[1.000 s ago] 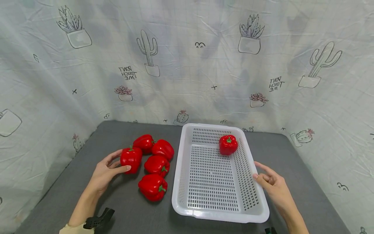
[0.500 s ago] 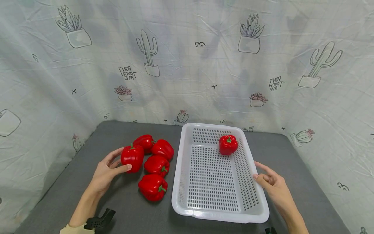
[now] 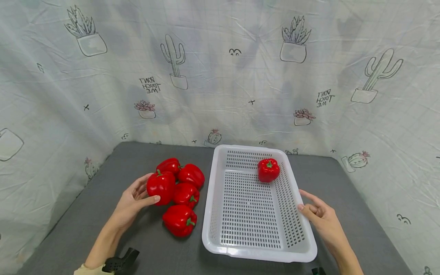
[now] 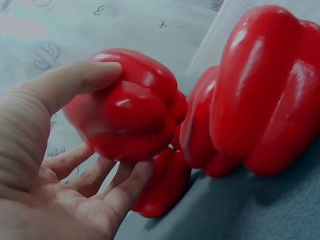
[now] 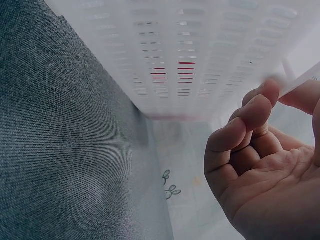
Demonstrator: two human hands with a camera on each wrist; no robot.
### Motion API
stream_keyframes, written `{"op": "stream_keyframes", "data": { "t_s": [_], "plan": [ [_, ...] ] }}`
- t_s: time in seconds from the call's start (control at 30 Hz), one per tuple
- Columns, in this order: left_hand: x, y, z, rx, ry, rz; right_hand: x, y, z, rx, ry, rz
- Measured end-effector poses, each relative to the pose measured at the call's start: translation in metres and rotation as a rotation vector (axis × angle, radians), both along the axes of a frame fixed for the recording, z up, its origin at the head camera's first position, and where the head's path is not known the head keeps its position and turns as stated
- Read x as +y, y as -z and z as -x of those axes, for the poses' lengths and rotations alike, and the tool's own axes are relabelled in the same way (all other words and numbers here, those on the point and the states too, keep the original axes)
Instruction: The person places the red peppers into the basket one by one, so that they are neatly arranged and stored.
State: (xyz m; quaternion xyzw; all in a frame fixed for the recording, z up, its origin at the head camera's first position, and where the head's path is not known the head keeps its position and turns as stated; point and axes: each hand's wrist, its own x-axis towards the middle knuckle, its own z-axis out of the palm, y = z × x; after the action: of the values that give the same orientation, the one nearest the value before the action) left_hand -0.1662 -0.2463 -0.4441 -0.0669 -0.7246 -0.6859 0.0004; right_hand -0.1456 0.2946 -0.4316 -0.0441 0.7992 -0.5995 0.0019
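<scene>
My left hand [image 3: 132, 202] grips a red bell pepper [image 3: 160, 188], thumb on its near side and fingers behind and beneath it, as the left wrist view shows. The pepper is lifted above the table, its green stem pointing up and away. Just right of it lie several more red peppers, the nearest one [image 3: 180, 220] with its stem to the right. On the right, my right hand [image 3: 319, 215] pinches the side rim of a white perforated plastic basket [image 3: 210, 214]. In the right wrist view the fingers [image 5: 260, 112] curl under that rim.
Inside the basket, one red pepper [image 3: 268, 170] stands at the back right corner. The dark grey table [image 3: 148, 248] runs back to a pale curtain [image 3: 220, 76] printed with cacti, which also hangs along both sides.
My left hand has carried its pepper up and slightly to the right, so it now overlaps the neighbouring peppers in the head view. The right hand and the basket have stayed put.
</scene>
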Motion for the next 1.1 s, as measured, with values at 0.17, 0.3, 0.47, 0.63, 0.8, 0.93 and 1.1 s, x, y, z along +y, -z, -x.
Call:
{"op": "stream_keyframes", "data": {
  "t_s": [0.17, 0.3, 0.47, 0.63, 0.8, 0.93, 1.1],
  "plan": [
    [0.009, 0.001, 0.0, 0.064, 0.013, 0.02, 0.0, 0.0, -0.001, 0.003, 0.0, 0.006],
    [0.018, -0.001, -0.001, 0.103, 0.023, 0.03, 0.0, 0.001, -0.001, 0.004, 0.002, 0.013],
    [0.031, -0.007, 0.001, 0.119, 0.032, 0.012, 0.0, 0.001, -0.002, -0.007, 0.004, 0.013],
    [0.048, -0.019, 0.004, 0.15, 0.065, 0.014, 0.0, 0.002, 0.001, -0.021, 0.014, 0.004],
    [0.07, -0.033, 0.015, 0.167, 0.117, 0.015, 0.0, 0.002, 0.001, -0.024, 0.024, 0.001],
    [0.091, -0.042, 0.026, 0.151, 0.14, 0.017, 0.0, 0.003, 0.001, -0.021, 0.029, -0.008],
    [0.116, -0.045, 0.037, 0.137, 0.156, 0.021, -0.001, 0.002, 0.001, -0.012, 0.03, -0.025]
  ]
}}
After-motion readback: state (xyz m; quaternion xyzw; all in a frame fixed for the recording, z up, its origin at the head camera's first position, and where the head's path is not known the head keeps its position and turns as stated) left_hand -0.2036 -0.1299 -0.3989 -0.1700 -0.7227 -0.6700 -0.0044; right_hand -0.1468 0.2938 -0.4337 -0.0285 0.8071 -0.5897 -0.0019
